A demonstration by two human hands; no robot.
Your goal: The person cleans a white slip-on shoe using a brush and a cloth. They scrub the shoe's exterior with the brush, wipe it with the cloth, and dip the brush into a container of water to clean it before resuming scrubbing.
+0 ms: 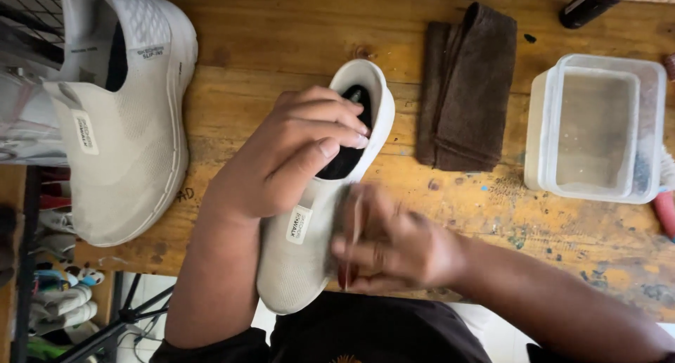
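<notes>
A pale grey slip-on shoe (299,254) with a white sole lies near the table's front edge, heel pointing away from me. My left hand (295,155) grips its heel and collar, thumb across the dark opening. My right hand (390,247) is blurred against the shoe's side and holds a thin brush-like thing with a red end (349,261); its exact kind is unclear. The matching second shoe (126,117) lies at the left of the wooden table (281,32).
A folded dark brown cloth (464,88) lies behind the shoe. A clear plastic tub of water (594,127) stands at the right, a red handle (664,212) beside it. A dark object (583,10) sits at the far edge. More shoes (60,300) lie on the floor, left.
</notes>
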